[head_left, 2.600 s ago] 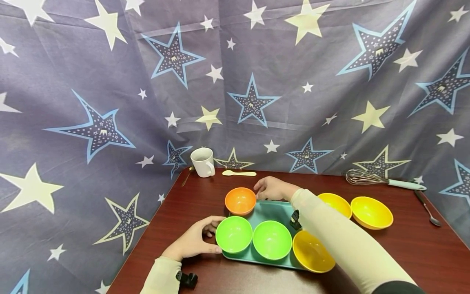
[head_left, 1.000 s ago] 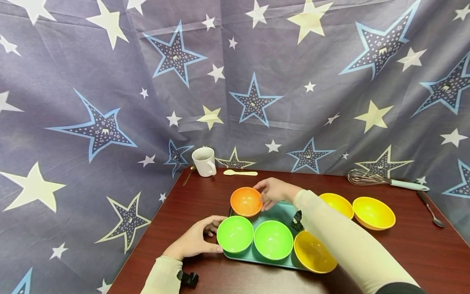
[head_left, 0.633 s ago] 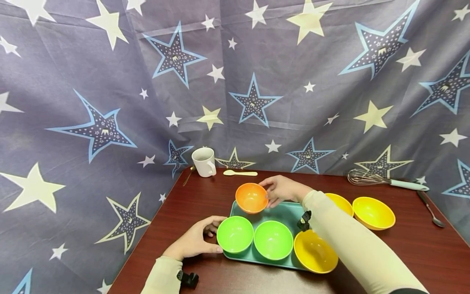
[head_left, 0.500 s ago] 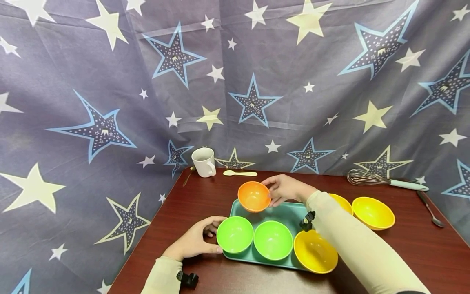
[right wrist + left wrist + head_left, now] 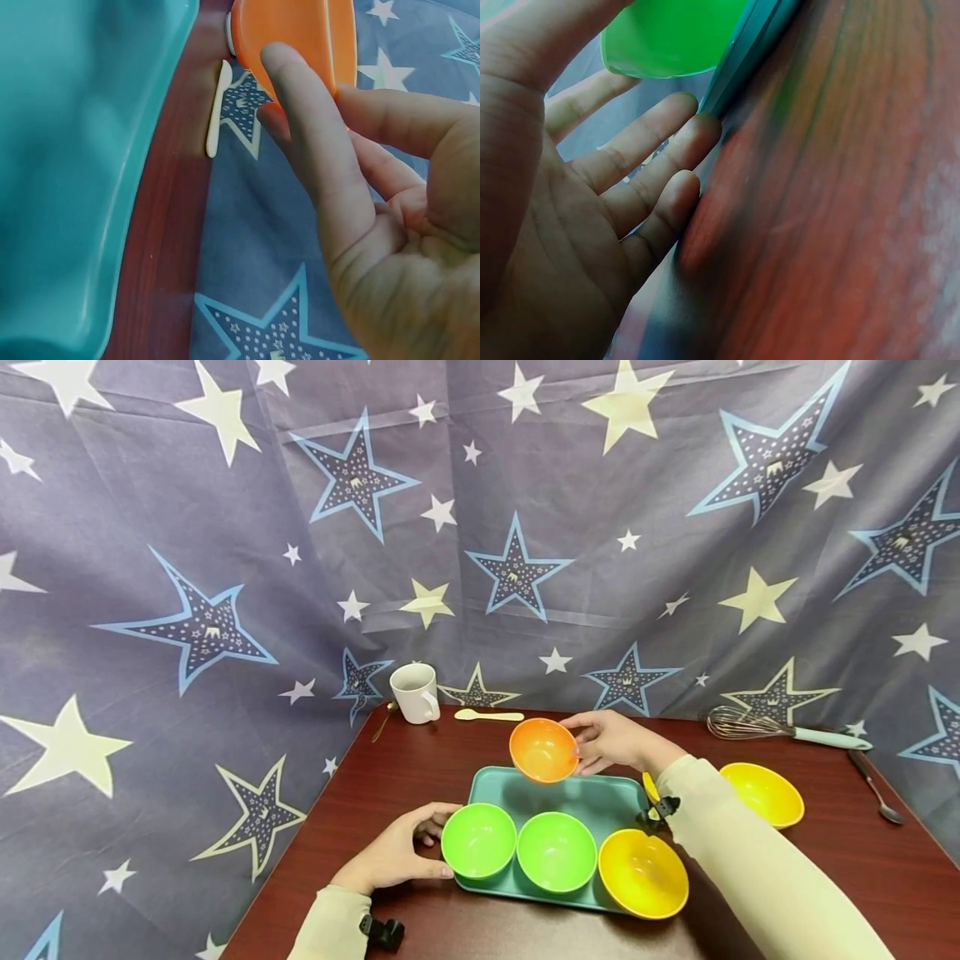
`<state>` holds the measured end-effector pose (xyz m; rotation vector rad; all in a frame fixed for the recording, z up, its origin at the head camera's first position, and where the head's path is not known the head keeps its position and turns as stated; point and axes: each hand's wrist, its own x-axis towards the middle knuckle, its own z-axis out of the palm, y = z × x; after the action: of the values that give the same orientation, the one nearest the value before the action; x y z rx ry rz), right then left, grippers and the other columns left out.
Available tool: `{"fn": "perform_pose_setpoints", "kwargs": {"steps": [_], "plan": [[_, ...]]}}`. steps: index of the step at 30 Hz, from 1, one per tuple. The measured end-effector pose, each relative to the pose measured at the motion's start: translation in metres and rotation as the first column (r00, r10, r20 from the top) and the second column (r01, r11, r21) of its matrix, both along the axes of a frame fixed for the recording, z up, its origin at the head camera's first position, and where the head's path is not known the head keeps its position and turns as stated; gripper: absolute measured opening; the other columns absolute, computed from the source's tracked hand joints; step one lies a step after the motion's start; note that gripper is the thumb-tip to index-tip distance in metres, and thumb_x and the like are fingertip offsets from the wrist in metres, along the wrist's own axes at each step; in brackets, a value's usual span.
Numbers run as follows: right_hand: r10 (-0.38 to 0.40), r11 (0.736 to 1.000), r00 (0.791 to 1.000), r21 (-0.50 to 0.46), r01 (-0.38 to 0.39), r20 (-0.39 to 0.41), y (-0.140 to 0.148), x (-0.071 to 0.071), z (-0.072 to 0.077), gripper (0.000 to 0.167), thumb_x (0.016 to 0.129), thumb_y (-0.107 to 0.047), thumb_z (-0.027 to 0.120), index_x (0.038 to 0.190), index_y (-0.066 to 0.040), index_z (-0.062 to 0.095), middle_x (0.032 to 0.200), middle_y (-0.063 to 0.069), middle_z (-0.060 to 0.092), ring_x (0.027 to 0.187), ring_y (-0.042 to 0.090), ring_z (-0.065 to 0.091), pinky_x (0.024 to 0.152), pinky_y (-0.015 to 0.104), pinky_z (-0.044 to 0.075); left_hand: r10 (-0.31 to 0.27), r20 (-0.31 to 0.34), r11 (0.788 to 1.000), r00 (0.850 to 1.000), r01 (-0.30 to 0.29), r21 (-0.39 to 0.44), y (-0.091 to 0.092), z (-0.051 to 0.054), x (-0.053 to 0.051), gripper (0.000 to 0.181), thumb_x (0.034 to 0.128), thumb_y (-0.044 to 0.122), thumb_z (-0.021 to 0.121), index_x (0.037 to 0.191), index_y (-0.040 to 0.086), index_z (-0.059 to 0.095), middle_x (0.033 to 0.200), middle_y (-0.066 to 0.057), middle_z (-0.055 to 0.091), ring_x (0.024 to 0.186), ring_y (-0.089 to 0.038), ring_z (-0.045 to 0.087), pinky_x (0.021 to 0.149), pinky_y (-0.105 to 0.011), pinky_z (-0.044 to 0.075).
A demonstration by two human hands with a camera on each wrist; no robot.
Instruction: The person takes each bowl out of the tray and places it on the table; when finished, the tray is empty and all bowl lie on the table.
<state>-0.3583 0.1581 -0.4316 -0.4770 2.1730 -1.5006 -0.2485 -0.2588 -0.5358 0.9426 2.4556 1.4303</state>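
My right hand (image 5: 618, 742) pinches the rim of an orange bowl (image 5: 542, 748) between thumb and fingers, holding it tilted above the far edge of a teal tray (image 5: 615, 802). In the right wrist view the orange bowl (image 5: 289, 37) is partly cut off. My left hand (image 5: 405, 847) rests against the left green bowl (image 5: 478, 842), thumb and index finger at its side; in the left wrist view the fingers (image 5: 645, 150) are loosely extended beside the tray edge. A second green bowl (image 5: 557, 852) and a yellow bowl (image 5: 643, 874) stand along the tray's near side.
Another yellow bowl (image 5: 763, 795) is at the right, and one more is mostly hidden behind my right wrist. Along the back are a white mug (image 5: 415, 692), a cream spoon (image 5: 489, 715), a whisk (image 5: 787, 729) and a dark-handled spoon (image 5: 877, 789). A star-patterned cloth hangs behind.
The right hand took hold of the orange bowl at the tray's far left corner, raised it and carried it rightward. The left hand and green bowls stayed in place.
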Motion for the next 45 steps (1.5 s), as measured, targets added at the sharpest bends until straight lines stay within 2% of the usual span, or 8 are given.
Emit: {"fn": "perform_pose_setpoints", "kwargs": {"steps": [8, 13, 22, 28, 33, 41, 45], "plan": [[-0.038, 0.999, 0.998, 0.002, 0.038, -0.04, 0.028, 0.014, 0.004, 0.056, 0.096, 0.002, 0.072, 0.15, -0.005, 0.055, 0.113, 0.019, 0.072, 0.088, 0.038, 0.077, 0.083, 0.056, 0.058, 0.01, -0.001, 1.0, 1.0, -0.01, -0.012, 0.0, -0.002, -0.001, 0.079, 0.0811, 0.031, 0.093, 0.15, 0.031, 0.054, 0.129, 0.005, 0.067, 0.108, -0.02, 0.065, 0.084, -0.035, 0.055], [-0.059, 0.998, 0.997, 0.006, 0.06, -0.054, 0.046, 0.023, 0.007, 0.057, 0.096, 0.002, 0.072, 0.15, -0.004, 0.055, 0.114, 0.02, 0.072, 0.089, 0.039, 0.076, 0.082, 0.055, 0.059, 0.006, 0.004, 1.0, 1.0, -0.006, 0.002, 0.0, -0.002, 0.0, 0.079, 0.0814, 0.029, 0.093, 0.15, 0.03, 0.054, 0.128, 0.003, 0.067, 0.106, -0.021, 0.066, 0.084, -0.036, 0.055], [-0.122, 0.992, 0.989, 0.021, 0.124, -0.088, 0.077, 0.042, 0.014, 0.058, 0.097, 0.001, 0.07, 0.152, -0.001, 0.051, 0.115, 0.023, 0.07, 0.093, 0.047, 0.073, 0.08, 0.052, 0.061, 0.004, 0.01, 1.0, 1.0, -0.004, 0.01, 0.0, 0.001, 0.001, 0.078, 0.0815, 0.026, 0.093, 0.149, 0.028, 0.055, 0.128, -0.001, 0.067, 0.106, -0.023, 0.065, 0.083, -0.038, 0.055], [-0.17, 0.985, 0.981, 0.0, 0.171, -0.093, 0.098, 0.055, 0.014, 0.059, 0.098, 0.001, 0.069, 0.154, 0.002, 0.047, 0.117, 0.025, 0.069, 0.09, 0.042, 0.075, 0.079, 0.054, 0.06, 0.001, 0.012, 1.0, 1.0, -0.001, 0.008, 0.0, 0.001, 0.0, 0.078, 0.0818, 0.026, 0.092, 0.15, 0.028, 0.054, 0.128, -0.001, 0.067, 0.107, -0.023, 0.065, 0.084, -0.038, 0.055], [-0.214, 0.977, 0.968, -0.015, 0.214, -0.134, 0.12, 0.066, 0.015, 0.061, 0.1, -0.001, 0.068, 0.155, 0.005, 0.043, 0.121, 0.03, 0.066, 0.091, 0.039, 0.076, 0.079, 0.052, 0.061, 0.002, 0.004, 1.0, 1.0, -0.002, 0.006, 0.0, -0.001, -0.001, 0.078, 0.0816, 0.026, 0.093, 0.15, 0.028, 0.054, 0.128, -0.002, 0.067, 0.106, -0.023, 0.065, 0.083, -0.038, 0.055], [-0.323, 0.945, 0.929, -0.017, 0.325, -0.183, 0.165, 0.084, 0.016, 0.065, 0.1, 0.001, 0.066, 0.158, 0.006, 0.036, 0.132, 0.039, 0.058, 0.093, 0.034, 0.076, 0.079, 0.048, 0.061, 0.003, 0.004, 1.0, 1.0, -0.003, 0.001, 0.001, 0.0, -0.002, 0.078, 0.0815, 0.026, 0.093, 0.15, 0.028, 0.054, 0.127, -0.001, 0.067, 0.106, -0.022, 0.065, 0.083, -0.038, 0.055], [-0.347, 0.937, 0.914, -0.04, 0.346, -0.21, 0.186, 0.091, 0.013, 0.064, 0.101, 0.0, 0.066, 0.157, 0.009, 0.035, 0.127, 0.033, 0.063, 0.091, 0.03, 0.076, 0.078, 0.047, 0.062, 0.003, -0.005, 1.0, 1.0, -0.004, -0.006, 0.0, 0.0, -0.002, 0.078, 0.0819, 0.028, 0.092, 0.15, 0.028, 0.054, 0.128, 0.001, 0.067, 0.106, -0.021, 0.065, 0.083, -0.037, 0.055]]}}
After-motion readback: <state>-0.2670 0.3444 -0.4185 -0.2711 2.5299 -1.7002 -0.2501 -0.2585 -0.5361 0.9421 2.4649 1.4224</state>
